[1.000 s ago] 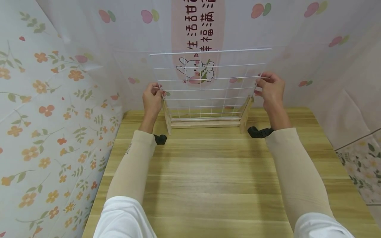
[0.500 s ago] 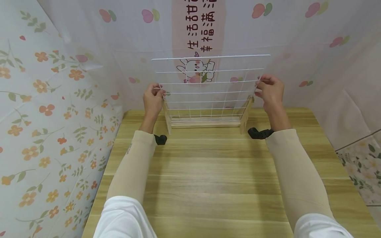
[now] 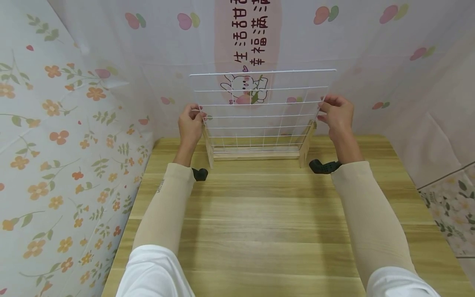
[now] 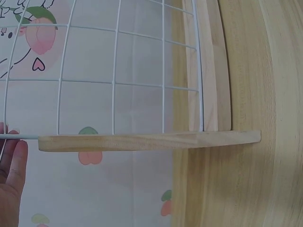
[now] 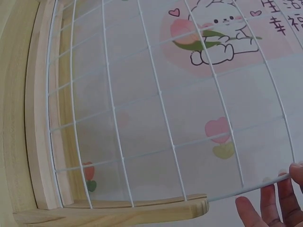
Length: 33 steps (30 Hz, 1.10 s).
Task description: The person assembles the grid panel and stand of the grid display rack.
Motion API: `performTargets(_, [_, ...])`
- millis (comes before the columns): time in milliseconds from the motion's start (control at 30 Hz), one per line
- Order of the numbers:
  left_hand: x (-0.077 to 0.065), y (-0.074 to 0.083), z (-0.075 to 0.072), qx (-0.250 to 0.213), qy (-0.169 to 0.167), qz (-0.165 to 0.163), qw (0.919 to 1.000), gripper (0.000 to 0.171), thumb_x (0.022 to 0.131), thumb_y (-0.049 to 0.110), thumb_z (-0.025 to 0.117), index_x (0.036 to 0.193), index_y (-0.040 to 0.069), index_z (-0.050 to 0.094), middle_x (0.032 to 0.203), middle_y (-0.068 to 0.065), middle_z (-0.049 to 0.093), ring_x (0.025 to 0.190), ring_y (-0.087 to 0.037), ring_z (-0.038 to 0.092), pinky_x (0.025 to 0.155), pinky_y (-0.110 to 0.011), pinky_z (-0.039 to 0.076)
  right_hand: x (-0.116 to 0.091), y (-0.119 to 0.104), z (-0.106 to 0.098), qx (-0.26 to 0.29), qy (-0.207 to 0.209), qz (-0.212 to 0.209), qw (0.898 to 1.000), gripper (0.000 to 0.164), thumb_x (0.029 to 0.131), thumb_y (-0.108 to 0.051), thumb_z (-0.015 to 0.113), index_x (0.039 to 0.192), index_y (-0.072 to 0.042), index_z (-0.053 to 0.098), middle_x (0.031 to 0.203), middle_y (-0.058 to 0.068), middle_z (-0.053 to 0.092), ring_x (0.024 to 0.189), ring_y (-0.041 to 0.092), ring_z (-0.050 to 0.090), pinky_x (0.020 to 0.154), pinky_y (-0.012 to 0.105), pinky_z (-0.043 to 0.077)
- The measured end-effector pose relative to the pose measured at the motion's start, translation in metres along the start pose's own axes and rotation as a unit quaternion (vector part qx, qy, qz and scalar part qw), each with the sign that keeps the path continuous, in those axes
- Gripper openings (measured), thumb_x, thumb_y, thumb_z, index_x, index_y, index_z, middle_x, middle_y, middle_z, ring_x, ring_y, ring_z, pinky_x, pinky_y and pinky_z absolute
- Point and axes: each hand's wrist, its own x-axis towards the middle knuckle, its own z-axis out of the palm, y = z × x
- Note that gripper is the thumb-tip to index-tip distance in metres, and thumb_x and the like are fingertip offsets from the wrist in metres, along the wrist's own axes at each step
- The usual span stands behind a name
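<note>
We are holding a white wire grid panel (image 3: 259,109) by its two side edges, upright at the far end of the bench (image 3: 267,214). Our left hand (image 3: 191,123) is pinching the panel's left edge, its grip closed on the wire, and our right hand (image 3: 335,112) is pinching the right edge in the same way. The panel's lower part is sitting between the two side posts of a low wooden stand (image 3: 256,153), and its bottom wire is lying just above the stand's base rail; we cannot tell whether it is touching the rail. In the left wrist view the wire grid panel (image 4: 113,80) is running along the wooden post (image 4: 142,141), with our fingertips (image 4: 12,161) at the wire's end. In the right wrist view our fingertips (image 5: 272,208) are showing just under the panel's edge wire. Behind the panel, a cartoon rabbit (image 3: 243,87) is showing through the grid on the backdrop.
</note>
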Motion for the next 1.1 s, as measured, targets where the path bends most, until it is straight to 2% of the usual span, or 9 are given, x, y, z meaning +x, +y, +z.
performTargets(300, [-0.001,0.002,0.001,0.02,-0.005,0.006,0.9998,0.01,0.097,0.002,0.053,0.105,0.0,0.06,0.1,-0.028,0.066,0.076,-0.011,0.063,0.067,-0.027,0.052,0.0,-0.001,-0.003,-0.005,-0.002,-0.004,1.0,0.006,0.091,-0.003,0.065,0.092,-0.009,0.064,0.105,0.002,0.062,0.079,0.011,0.061,0.063,0.023,0.055])
performTargets(367, [-0.001,0.002,0.001,0.019,-0.005,0.008,0.9998,0.012,0.097,0.002,0.054,0.107,-0.002,0.06,0.1,-0.026,0.066,0.079,-0.02,0.066,0.067,-0.025,0.052,0.0,-0.002,-0.004,0.0,-0.004,-0.003,1.0,0.006,0.091,-0.003,0.065,0.095,-0.006,0.063,0.105,0.003,0.063,0.079,0.011,0.061,0.062,0.022,0.055])
performTargets(500, [-0.002,0.003,0.001,0.022,0.001,0.013,0.9997,0.018,0.097,0.004,0.056,0.112,-0.004,0.06,0.102,-0.021,0.067,0.085,-0.023,0.066,0.066,-0.018,0.048,-0.001,-0.004,-0.007,-0.002,-0.009,-0.005,1.0,0.011,0.091,-0.006,0.066,0.101,-0.005,0.062,0.102,0.001,0.062,0.082,0.012,0.06,0.059,0.021,0.055])
performTargets(600, [-0.001,0.005,0.0,0.033,0.008,0.019,0.9992,0.021,0.096,0.007,0.057,0.115,-0.002,0.062,0.105,-0.017,0.066,0.086,-0.018,0.063,0.069,-0.018,0.046,-0.003,-0.007,-0.009,-0.008,-0.009,-0.023,1.0,0.015,0.091,-0.009,0.066,0.105,-0.005,0.062,0.099,0.001,0.058,0.085,0.013,0.057,0.054,0.021,0.054])
performTargets(700, [-0.001,0.007,-0.003,0.043,0.009,0.027,0.9987,0.024,0.096,0.009,0.058,0.118,-0.001,0.062,0.106,-0.016,0.066,0.091,-0.019,0.061,0.074,-0.022,0.046,-0.003,-0.009,-0.009,-0.012,-0.009,-0.047,0.999,0.017,0.09,-0.009,0.066,0.106,-0.004,0.061,0.096,0.002,0.055,0.084,0.014,0.053,0.05,0.022,0.053])
performTargets(800, [-0.002,0.007,-0.008,0.068,0.013,0.037,0.9969,0.025,0.096,0.013,0.059,0.118,0.001,0.062,0.108,-0.015,0.067,0.097,-0.022,0.062,0.081,-0.028,0.048,-0.003,-0.01,-0.01,-0.061,-0.011,-0.066,0.996,0.013,0.09,-0.014,0.068,0.101,-0.008,0.065,0.092,0.001,0.056,0.082,0.013,0.052,0.052,0.02,0.052])
performTargets(900, [-0.005,0.007,-0.014,0.097,0.018,0.061,0.9933,0.026,0.096,0.014,0.058,0.118,0.001,0.062,0.11,-0.014,0.068,0.102,-0.024,0.063,0.089,-0.034,0.05,-0.004,-0.01,-0.012,-0.139,-0.018,-0.083,0.987,0.008,0.091,-0.021,0.068,0.097,-0.015,0.068,0.088,-0.002,0.058,0.082,0.01,0.053,0.06,0.019,0.048])
performTargets(1000, [-0.009,0.006,-0.018,0.127,0.024,0.108,0.9858,0.025,0.095,0.012,0.058,0.116,-0.001,0.063,0.11,-0.016,0.069,0.105,-0.028,0.063,0.092,-0.042,0.05,-0.007,-0.009,-0.016,-0.202,-0.034,-0.101,0.973,0.017,0.092,-0.029,0.066,0.101,-0.015,0.069,0.088,-0.007,0.06,0.08,0.006,0.057,0.069,0.021,0.043])
performTargets(1100, [-0.011,0.006,-0.02,0.158,0.029,0.167,0.9728,0.026,0.094,0.011,0.058,0.115,-0.002,0.064,0.109,-0.018,0.069,0.101,-0.033,0.062,0.09,-0.045,0.05,-0.012,-0.006,-0.022,-0.261,-0.05,-0.128,0.956,0.029,0.093,-0.035,0.064,0.108,-0.01,0.069,0.087,-0.013,0.063,0.077,0.002,0.061,0.069,0.025,0.039])
